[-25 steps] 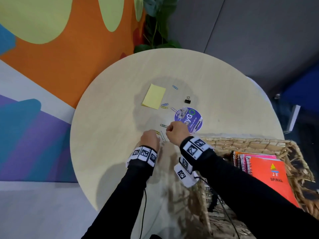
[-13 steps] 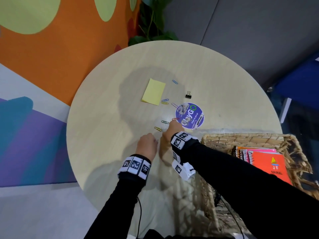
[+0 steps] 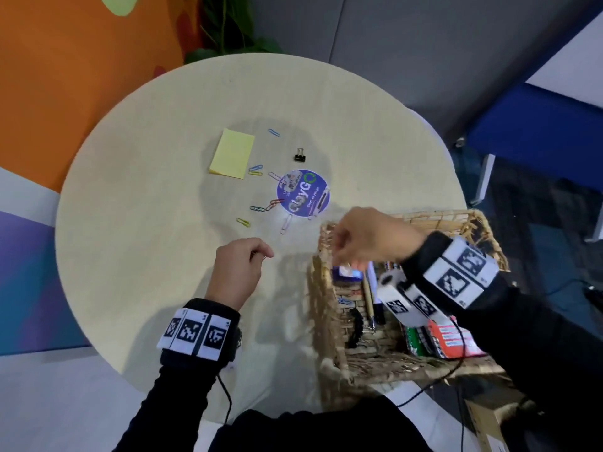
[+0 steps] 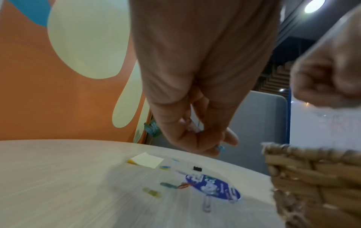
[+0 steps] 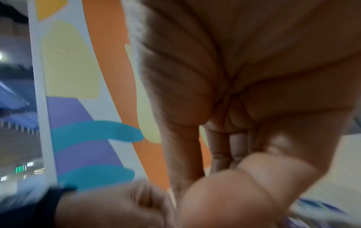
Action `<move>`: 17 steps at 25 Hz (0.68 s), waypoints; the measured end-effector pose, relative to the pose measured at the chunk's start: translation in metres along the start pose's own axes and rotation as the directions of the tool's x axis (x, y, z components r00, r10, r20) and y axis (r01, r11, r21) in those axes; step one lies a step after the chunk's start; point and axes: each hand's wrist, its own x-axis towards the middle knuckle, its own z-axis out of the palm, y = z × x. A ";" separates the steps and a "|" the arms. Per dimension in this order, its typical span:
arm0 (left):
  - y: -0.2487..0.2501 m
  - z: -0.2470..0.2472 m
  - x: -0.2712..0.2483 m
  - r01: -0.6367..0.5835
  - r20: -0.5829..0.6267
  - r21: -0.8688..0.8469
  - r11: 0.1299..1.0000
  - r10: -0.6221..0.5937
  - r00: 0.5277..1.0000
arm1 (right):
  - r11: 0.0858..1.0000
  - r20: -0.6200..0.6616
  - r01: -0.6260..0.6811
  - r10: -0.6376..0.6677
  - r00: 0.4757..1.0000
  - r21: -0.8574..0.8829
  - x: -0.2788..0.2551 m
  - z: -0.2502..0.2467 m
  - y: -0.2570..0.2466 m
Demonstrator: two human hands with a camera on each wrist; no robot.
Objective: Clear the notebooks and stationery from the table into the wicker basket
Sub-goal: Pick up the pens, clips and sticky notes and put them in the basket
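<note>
Paper clips (image 3: 257,208) of several colours lie scattered on the round table (image 3: 130,207), beside a yellow sticky pad (image 3: 232,154), a black binder clip (image 3: 300,156) and a round purple disc (image 3: 302,194). My left hand (image 3: 261,254) hovers over the table's near part with its fingers curled. In the left wrist view the left hand (image 4: 210,143) pinches a blue paper clip (image 4: 221,148). My right hand (image 3: 339,252) hangs above the left rim of the wicker basket (image 3: 323,305), fingers pointing down, nothing visible in them. The right wrist view is blurred.
The basket stands at the table's right near edge and holds notebooks (image 3: 447,337), pens (image 3: 370,288) and small items. An orange wall and a plant (image 3: 228,34) stand behind the table. A blue seat (image 3: 538,135) is at the right.
My right hand has left the spot by the purple disc and swung right to over the basket. My left hand has drawn back slightly, fingers still curled.
</note>
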 end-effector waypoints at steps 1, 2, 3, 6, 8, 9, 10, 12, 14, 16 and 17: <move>0.010 0.004 -0.007 -0.029 0.013 0.018 0.999 0.029 0.999 | 0.998 0.062 -0.020 0.024 0.998 -0.057 -0.008 0.010 0.018; 0.021 0.007 -0.013 -0.058 0.023 0.024 0.998 0.057 0.998 | 0.990 0.094 -0.027 0.041 0.995 -0.138 -0.008 0.022 0.033; 0.033 0.011 -0.021 -0.091 0.033 0.026 0.996 0.090 0.995 | 0.973 0.098 -0.039 0.063 0.993 -0.228 -0.005 0.032 0.047; 0.066 0.027 -0.046 -0.239 0.071 0.047 0.970 0.235 0.969 | 0.916 0.056 -0.067 0.096 0.994 -0.395 0.010 0.061 0.067; 0.079 0.040 -0.059 -0.326 0.148 0.083 0.942 0.312 0.939 | 0.896 0.059 -0.054 0.089 0.994 -0.440 0.022 0.071 0.071; 0.083 0.048 -0.064 -0.354 0.196 0.118 0.928 0.327 0.924 | 0.898 0.062 -0.049 0.085 0.994 -0.438 0.025 0.073 0.070; 0.086 0.056 -0.068 -0.368 0.246 0.163 0.916 0.323 0.914 | 0.904 0.065 -0.039 0.074 0.995 -0.426 0.029 0.076 0.069; 0.091 0.070 -0.075 -0.355 0.325 0.308 0.883 0.253 0.911 | 0.915 0.072 -0.002 0.033 0.997 -0.403 0.032 0.079 0.069; 0.100 0.080 -0.079 -0.323 0.348 0.491 0.809 0.158 0.924 | 0.914 0.054 0.011 0.012 0.998 -0.405 0.029 0.079 0.073; 0.109 0.089 -0.078 -0.335 0.384 0.618 0.711 0.099 0.918 | 0.930 -0.013 -0.008 0.003 1.000 -0.367 0.023 0.069 0.079; 0.113 0.094 -0.076 -0.353 0.419 0.671 0.652 0.060 0.906 | 0.951 -0.068 -0.012 -0.009 0.998 -0.307 0.018 0.060 0.083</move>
